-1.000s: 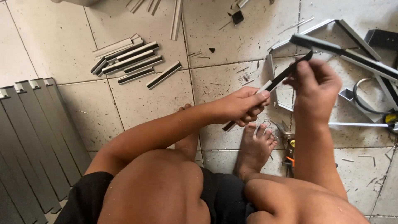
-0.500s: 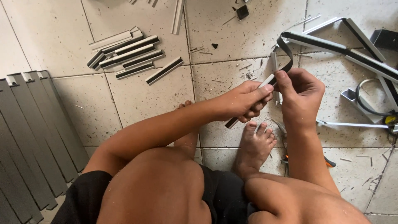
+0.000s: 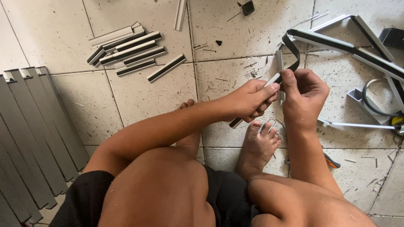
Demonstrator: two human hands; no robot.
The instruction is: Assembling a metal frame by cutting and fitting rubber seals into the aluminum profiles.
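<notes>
I sit on a tiled floor with my knees up. My left hand [image 3: 249, 100] grips a short aluminium channel piece [image 3: 235, 122] that slants from lower left to upper right. My right hand [image 3: 304, 93] pinches a black rubber strip [image 3: 290, 47] at the channel's upper end. The strip loops up and away toward a long aluminium profile [image 3: 336, 43]. My bare foot [image 3: 259, 145] rests on the floor just under both hands.
Several short channel pieces with black inserts [image 3: 131, 52] lie in a pile at the upper left. Long grey slats [image 3: 29, 134] line the left edge. Aluminium frame parts [image 3: 370, 38], a coiled cable [image 3: 374, 101] and an orange-handled tool [image 3: 330, 161] lie at the right.
My right hand has drawn down and closer to my left hand. The black strip, straight before, now curls in a loop above the channel piece. The view shifted slightly.
</notes>
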